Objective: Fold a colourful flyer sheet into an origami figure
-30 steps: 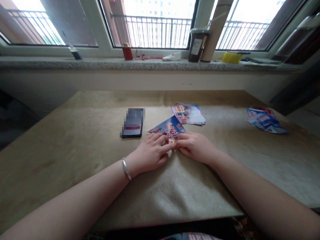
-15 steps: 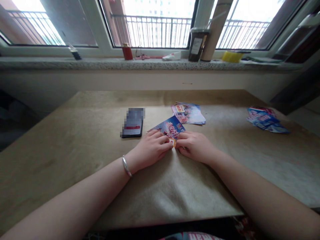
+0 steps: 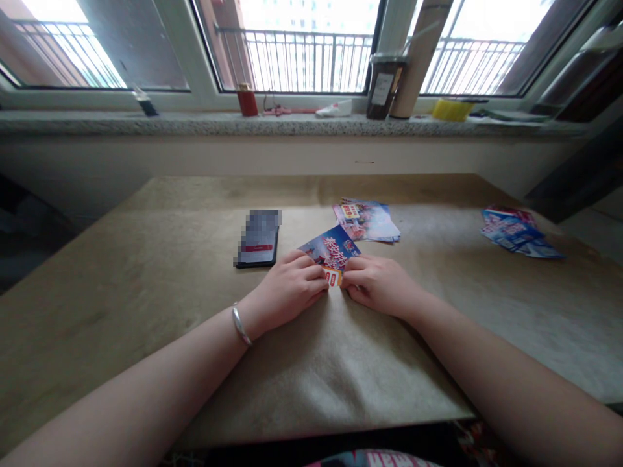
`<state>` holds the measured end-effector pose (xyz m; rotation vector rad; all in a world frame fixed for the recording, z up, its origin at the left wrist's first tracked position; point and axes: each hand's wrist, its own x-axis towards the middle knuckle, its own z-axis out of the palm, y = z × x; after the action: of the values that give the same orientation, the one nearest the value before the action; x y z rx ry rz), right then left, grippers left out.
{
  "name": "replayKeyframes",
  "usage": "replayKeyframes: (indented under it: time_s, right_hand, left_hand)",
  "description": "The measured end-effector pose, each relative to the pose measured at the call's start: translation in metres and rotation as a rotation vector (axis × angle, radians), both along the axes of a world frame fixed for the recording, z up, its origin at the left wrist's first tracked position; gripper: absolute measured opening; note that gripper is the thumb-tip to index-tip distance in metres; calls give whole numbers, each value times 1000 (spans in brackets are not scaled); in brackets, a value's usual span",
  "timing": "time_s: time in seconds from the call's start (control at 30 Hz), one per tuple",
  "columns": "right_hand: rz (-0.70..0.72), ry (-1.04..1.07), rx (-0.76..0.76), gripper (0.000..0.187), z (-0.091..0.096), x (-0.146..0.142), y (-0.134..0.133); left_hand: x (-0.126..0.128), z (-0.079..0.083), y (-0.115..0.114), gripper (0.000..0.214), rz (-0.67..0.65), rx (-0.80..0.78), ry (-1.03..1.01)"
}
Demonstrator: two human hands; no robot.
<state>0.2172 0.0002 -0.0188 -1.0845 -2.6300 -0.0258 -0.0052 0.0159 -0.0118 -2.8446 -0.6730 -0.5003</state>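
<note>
A blue printed flyer point(image 3: 335, 251) with pink-white lettering and a yellow-edged corner lies at the table's middle, turned at an angle. My left hand point(image 3: 294, 285), with a silver bangle at the wrist, is closed over the flyer's near-left edge. On the near-right edge, my right hand point(image 3: 374, 282) pinches the paper between thumb and curled fingers. Part of the flyer is hidden under both hands. Just beyond it, a small stack of flyers point(image 3: 372, 222) touches or nearly touches its far corner.
A phone point(image 3: 257, 239) lies left of the flyer. Folded blue and red flyers point(image 3: 518, 232) are piled at the table's right. On the windowsill stand a red bottle point(image 3: 247, 102), a dark lidded container point(image 3: 384, 87) and a yellow tape roll point(image 3: 452, 110).
My left hand has slid a little left along the flyer, uncovering more of its yellow-edged corner. My right hand has stayed in place.
</note>
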Motion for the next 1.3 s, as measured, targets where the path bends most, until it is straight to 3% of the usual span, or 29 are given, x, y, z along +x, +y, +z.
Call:
replayKeyframes:
  time_s: [1.3]
  right_hand:
    - [11,2,-16,21,-1,8,-1]
  left_hand:
    - [-20,10,5,20,-52,-153,140]
